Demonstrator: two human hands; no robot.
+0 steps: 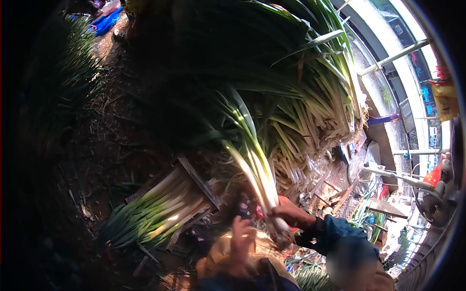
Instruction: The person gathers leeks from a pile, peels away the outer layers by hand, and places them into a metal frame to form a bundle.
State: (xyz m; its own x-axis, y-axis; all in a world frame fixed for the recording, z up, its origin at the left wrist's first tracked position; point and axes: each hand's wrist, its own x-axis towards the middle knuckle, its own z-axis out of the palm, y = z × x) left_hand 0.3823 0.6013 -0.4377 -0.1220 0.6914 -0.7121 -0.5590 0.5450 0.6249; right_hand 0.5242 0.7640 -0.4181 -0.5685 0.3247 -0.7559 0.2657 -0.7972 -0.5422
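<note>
My right hand [290, 213], coming from a teal sleeve, is wrapped round the white lower stalks of a small bunch of long green onions [259, 167]. The bunch leans up and to the left, its roots hanging just below my fist. My left hand [240, 245] is raised beside the bunch, a little apart from it, fingers up and slightly blurred; I see nothing in it. To the left, more green onions [165, 211] lie side by side in a wooden frame [198, 184], white ends toward the frame's bar and green leaves toward the lower left.
A large heap of green onions [310, 104] stands beyond my hands, roots to the right. Dark leaves [63, 87] pile up at far left. Wood scraps [335, 191] and a fan [432, 206] are at right, near a metal-framed opening. Debris covers the soil floor [109, 111].
</note>
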